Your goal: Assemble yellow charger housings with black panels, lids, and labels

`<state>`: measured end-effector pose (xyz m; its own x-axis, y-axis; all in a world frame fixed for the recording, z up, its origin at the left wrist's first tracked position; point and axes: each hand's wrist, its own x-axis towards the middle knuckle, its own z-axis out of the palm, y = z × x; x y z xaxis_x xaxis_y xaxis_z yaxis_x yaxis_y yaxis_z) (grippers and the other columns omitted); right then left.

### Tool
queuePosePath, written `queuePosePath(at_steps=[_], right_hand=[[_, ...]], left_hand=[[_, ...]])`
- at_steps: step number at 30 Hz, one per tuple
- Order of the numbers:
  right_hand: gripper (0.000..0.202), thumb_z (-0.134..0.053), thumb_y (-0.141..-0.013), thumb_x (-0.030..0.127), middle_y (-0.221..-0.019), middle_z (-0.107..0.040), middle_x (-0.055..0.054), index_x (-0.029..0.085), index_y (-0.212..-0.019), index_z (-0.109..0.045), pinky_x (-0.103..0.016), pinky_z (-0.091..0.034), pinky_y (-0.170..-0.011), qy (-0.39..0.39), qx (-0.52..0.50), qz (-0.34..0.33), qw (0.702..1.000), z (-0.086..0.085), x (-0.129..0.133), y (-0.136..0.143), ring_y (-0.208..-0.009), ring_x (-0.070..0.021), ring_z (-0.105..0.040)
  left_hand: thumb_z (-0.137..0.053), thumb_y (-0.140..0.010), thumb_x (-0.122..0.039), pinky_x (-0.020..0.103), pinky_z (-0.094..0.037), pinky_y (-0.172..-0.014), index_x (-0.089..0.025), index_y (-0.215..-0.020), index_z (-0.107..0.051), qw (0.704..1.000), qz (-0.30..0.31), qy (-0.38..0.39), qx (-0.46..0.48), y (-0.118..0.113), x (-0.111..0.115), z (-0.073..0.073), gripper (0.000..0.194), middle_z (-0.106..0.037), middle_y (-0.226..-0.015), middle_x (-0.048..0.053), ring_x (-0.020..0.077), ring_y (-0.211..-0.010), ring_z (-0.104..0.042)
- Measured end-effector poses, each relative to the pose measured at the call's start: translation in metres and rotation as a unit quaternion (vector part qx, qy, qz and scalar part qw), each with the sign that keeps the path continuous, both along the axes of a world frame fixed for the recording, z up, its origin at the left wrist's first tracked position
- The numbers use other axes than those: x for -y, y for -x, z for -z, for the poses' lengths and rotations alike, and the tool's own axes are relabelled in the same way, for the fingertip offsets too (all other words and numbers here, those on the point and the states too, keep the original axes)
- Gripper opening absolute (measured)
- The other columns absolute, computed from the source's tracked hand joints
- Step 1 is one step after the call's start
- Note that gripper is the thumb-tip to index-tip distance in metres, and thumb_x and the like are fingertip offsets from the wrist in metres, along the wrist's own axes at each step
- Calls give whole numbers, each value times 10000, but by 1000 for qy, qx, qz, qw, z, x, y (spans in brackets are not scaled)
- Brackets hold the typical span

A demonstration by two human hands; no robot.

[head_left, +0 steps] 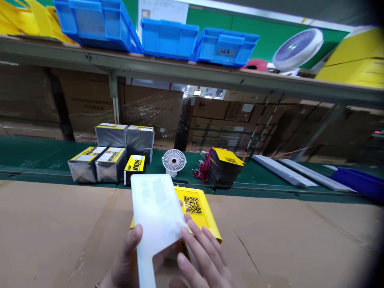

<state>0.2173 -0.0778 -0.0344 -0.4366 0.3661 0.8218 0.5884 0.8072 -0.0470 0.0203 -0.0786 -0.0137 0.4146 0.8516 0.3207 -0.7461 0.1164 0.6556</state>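
Observation:
A glossy white flat piece (pixel 159 208) with a narrow strip running down its lower left side is raised in front of me. My left hand (pixel 129 256) grips it, the thumb on its left edge; the other fingers are mostly hidden behind it. My right hand (pixel 204 256) has its fingers stretched and apart, with a fingertip at the white piece's lower right corner. Behind the white piece is a yellow panel (pixel 207 212) printed with a QR code. What lies under the white piece is partly hidden.
On the green bench (pixel 186 182) stand grey-wrapped boxes (pixel 111 164), a small black-and-yellow box (pixel 135 170), a small white fan (pixel 174 161) and a stack of yellow-topped cards (pixel 226 168) with red cords. Brown cardboard (pixel 270 236) covers the near surface. Blue bins (pixel 169 38) line the overhead shelf.

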Motion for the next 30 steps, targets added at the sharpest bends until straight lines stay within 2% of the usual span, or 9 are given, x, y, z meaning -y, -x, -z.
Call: queuePosePath(at_steps=[3, 5, 6, 8, 10, 11, 14, 19, 30], right_hand=[[430, -525, -889, 206, -1180, -656, -17, 314, -1304, -494, -381, -490, -987, 26, -75, -5, 997, 0, -3, 17, -1086, -208, -623], [358, -520, -892, 211, -1174, -658, -39, 276, -1242, -559, -367, -510, -963, 126, -192, 36, 973, -6, -1, 17, -1096, -218, -617], [323, -531, -893, 238, -1153, -666, -51, 260, -1211, -582, -368, -519, -950, 193, -256, 46, 946, -10, 0, 14, -1098, -228, -615], [341, -559, -887, 320, -1065, -694, -63, 245, -1220, -565, -379, -533, -924, 331, -362, 15, 872, -18, 1, 9, -1064, -238, -629], [497, -583, -867, 391, -970, -711, -65, 240, -1324, -459, -395, -545, -899, 430, -425, -54, 795, -24, -1, 6, -1010, -242, -648], [584, -592, -856, 416, -985, -708, -74, 237, -1374, -392, -401, -547, -892, 460, -443, -80, 766, -26, -4, 5, -1013, -248, -646], [757, -572, -849, 469, -1242, -608, -108, 260, -1470, -191, -441, -529, -921, 475, -441, -78, 758, -24, -14, 1, -1147, -276, -574], [541, -550, -839, 499, -1487, -344, -61, 265, -1326, -505, -520, -237, -1142, 389, -179, 111, 897, -7, -32, -21, -1387, -284, -275], [517, -673, -738, 526, -1390, -480, -77, 233, -1164, -656, -470, -326, -1115, 436, -205, 86, 872, 7, -45, -42, -1281, -280, -455]], left_hand=[[-594, -645, -745, 597, -230, -1106, -309, -1483, -61, 994, -41, -25, -99, 2, -4, 1, 1085, -314, -1500, 123, 413, -1373, -251], [-755, -463, -700, 638, -148, -1113, -363, -1449, 142, 949, -169, -84, -251, 8, -10, -6, 1375, -121, -1559, 112, 420, -1408, -114], [-798, -409, -666, 654, -105, -1110, -384, -1429, 189, 886, -262, -146, -354, 12, -14, -12, 1447, -27, -1570, 101, 419, -1416, -41], [-835, -442, -589, 673, -23, -1100, -418, -1442, 103, 684, -402, -292, -534, 20, -23, -25, 1381, 63, -1572, 65, 416, -1414, 61], [-820, -517, -540, 666, 38, -1098, -401, -1457, -98, 541, -404, -396, -623, 28, -32, -37, 1193, -31, -1570, 58, 416, -1414, 49], [-803, -544, -533, 658, 39, -1101, -383, -1447, -180, 514, -370, -420, -650, 32, -36, -43, 1107, -126, -1552, 71, 411, -1414, -9], [-767, -556, -568, 624, -103, -1116, -330, -1404, -326, 537, -265, -410, -688, 39, -51, -50, 985, -340, -1428, 119, 387, -1361, -224], [-772, -454, -662, 599, -255, -1071, -334, -1297, -495, 573, -209, -332, -720, 40, -74, -36, 945, -403, -1349, 114, 390, -1288, -314], [-803, -466, -609, 551, -280, -1100, -281, -1193, -554, 654, -217, -290, -663, 35, -79, -17, 836, -348, -1367, 112, 364, -1318, -286]])
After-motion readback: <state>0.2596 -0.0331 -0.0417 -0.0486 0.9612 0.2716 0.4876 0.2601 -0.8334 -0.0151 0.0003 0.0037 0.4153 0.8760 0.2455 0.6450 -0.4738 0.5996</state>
